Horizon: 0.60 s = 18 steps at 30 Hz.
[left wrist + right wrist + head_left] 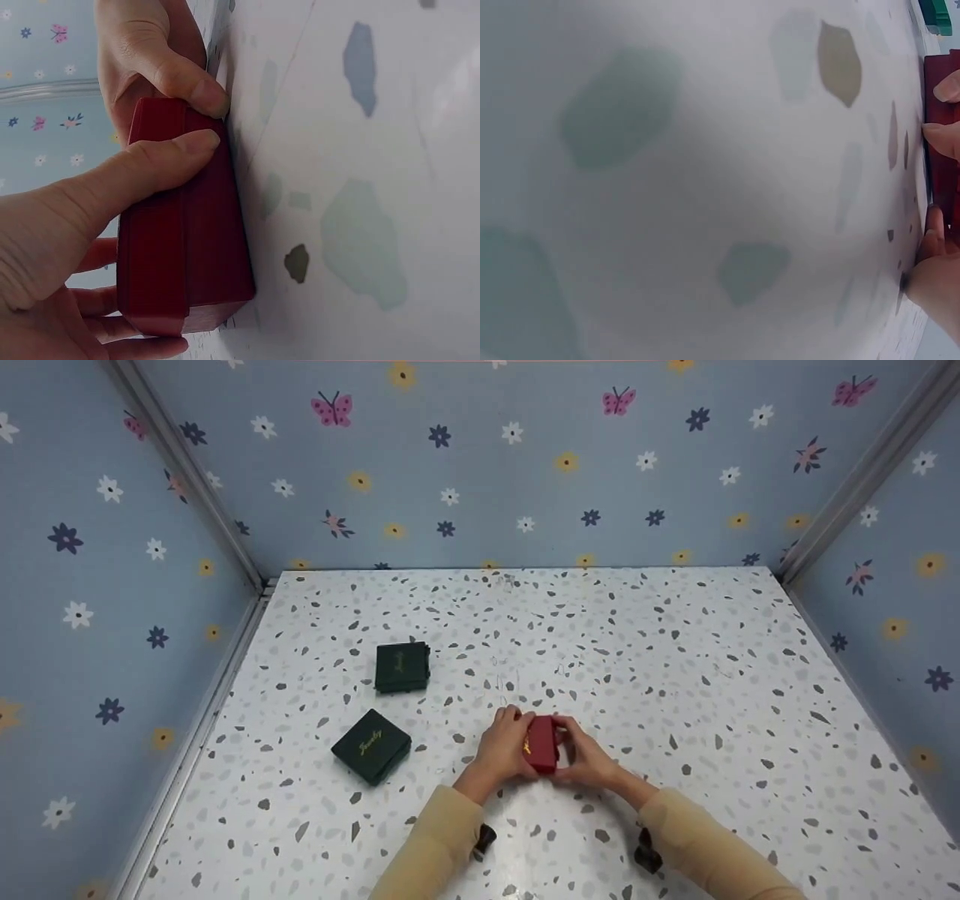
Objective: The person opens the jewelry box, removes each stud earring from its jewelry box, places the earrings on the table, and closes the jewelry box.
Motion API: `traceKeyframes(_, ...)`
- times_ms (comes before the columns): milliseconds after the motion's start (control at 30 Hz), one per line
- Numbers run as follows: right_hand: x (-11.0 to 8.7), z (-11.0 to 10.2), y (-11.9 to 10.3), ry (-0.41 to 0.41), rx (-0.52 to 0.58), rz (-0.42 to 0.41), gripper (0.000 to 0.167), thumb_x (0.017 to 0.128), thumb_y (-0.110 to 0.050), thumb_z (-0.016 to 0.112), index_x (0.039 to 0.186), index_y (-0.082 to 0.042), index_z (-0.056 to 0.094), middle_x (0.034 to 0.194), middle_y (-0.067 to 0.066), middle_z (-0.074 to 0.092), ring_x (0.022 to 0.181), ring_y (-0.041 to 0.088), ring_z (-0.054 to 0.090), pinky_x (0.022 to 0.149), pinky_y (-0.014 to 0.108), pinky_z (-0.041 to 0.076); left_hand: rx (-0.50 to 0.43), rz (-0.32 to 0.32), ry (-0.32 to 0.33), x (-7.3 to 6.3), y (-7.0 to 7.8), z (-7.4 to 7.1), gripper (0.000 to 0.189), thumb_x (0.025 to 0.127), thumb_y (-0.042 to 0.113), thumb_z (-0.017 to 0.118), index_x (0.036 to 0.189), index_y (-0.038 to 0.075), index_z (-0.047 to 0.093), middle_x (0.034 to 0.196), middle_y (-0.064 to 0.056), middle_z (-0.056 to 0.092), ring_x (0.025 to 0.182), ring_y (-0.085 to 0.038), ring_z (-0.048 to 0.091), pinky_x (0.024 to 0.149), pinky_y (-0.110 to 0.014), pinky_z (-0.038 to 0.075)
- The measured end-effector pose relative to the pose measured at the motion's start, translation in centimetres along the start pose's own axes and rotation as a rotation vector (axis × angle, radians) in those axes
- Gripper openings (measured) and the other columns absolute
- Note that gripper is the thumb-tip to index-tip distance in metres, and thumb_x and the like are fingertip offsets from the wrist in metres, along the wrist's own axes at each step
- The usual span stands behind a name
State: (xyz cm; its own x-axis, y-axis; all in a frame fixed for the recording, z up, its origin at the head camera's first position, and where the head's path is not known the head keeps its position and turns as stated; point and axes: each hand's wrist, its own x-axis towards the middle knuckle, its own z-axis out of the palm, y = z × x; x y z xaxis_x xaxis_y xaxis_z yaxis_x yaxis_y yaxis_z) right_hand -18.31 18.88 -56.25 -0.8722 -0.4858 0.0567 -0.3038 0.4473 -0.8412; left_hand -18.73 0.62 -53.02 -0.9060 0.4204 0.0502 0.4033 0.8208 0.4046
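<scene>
Between both hands a small red jewelry box (545, 744) with gold lettering rests on the speckled tabletop. My left hand (504, 744) grips its left side. In the left wrist view, the thumb lies across the front of the red box (214, 255) and the fingers reach behind it. My right hand (589, 757) holds the opposite side, thumb near the close corner and fingers at the far end. The lid looks closed. Only part of the red box (939, 165) shows at the right edge of the right wrist view.
Two dark green jewelry boxes lie to the left: a nearer one (373, 746), turned at an angle, and a farther one (402, 666). Blue flower-patterned walls (480, 465) enclose the white speckled table (712, 810) at the back and sides.
</scene>
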Motion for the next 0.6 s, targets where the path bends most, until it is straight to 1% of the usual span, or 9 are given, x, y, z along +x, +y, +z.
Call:
traceKeyframes(100, 0.12, 0.08, 0.72, -0.001, 0.002, 0.020, 0.090, 0.057, -0.006, 0.080, 0.131, -0.005, 0.030, 0.122, 0.013, 0.046, 0.107, 0.023, 0.045, 0.098, 0.043, 0.025, -0.029, -0.003, -0.002, -0.03, -0.05, 0.00, 0.092, 0.045, 0.032, 0.086, 0.124, 0.004, 0.048, 0.109, -0.010, 0.045, 0.100, -0.021, 0.041, 0.081, -0.032, 0.044)
traceKeyframes(200, 0.15, 0.11, 0.80, 0.002, 0.052, 0.010, 0.089, 0.057, -0.005, 0.080, 0.131, -0.003, 0.030, 0.120, 0.014, 0.047, 0.105, 0.025, 0.046, 0.096, 0.045, 0.027, -0.053, -0.003, -0.001, -0.05, -0.13, 0.00, 0.092, 0.045, 0.032, 0.087, 0.124, 0.003, 0.048, 0.110, -0.010, 0.045, 0.101, -0.021, 0.041, 0.083, -0.032, 0.043)
traceKeyframes(333, 0.17, 0.12, 0.62, -0.001, 0.085, 0.017, 0.089, 0.057, -0.004, 0.080, 0.131, -0.001, 0.030, 0.120, 0.015, 0.047, 0.104, 0.026, 0.046, 0.095, 0.045, 0.028, -0.068, 0.005, 0.011, -0.07, -0.27, 0.03, 0.091, 0.044, 0.032, 0.087, 0.122, 0.003, 0.048, 0.109, -0.011, 0.045, 0.101, -0.021, 0.041, 0.083, -0.032, 0.042)
traceKeyframes(433, 0.16, 0.09, 0.52, -0.003, 0.074, 0.041, 0.090, 0.056, -0.003, 0.079, 0.131, -0.002, 0.029, 0.122, 0.015, 0.046, 0.105, 0.026, 0.046, 0.097, 0.043, 0.026, -0.094, 0.008, 0.013, -0.05, -0.34, 0.06, 0.091, 0.044, 0.031, 0.087, 0.121, 0.003, 0.049, 0.109, -0.010, 0.045, 0.100, -0.021, 0.041, 0.083, -0.032, 0.042)
traceKeyframes(600, 0.06, 0.02, 0.49, -0.007, 0.059, 0.050, 0.091, 0.056, -0.002, 0.079, 0.131, -0.002, 0.029, 0.124, 0.018, 0.044, 0.109, 0.028, 0.044, 0.099, 0.044, 0.024, -0.157, 0.000, 0.004, -0.05, -0.41, 0.15, 0.091, 0.044, 0.028, 0.087, 0.122, 0.003, 0.047, 0.110, -0.010, 0.043, 0.100, -0.021, 0.038, 0.085, -0.031, 0.041)
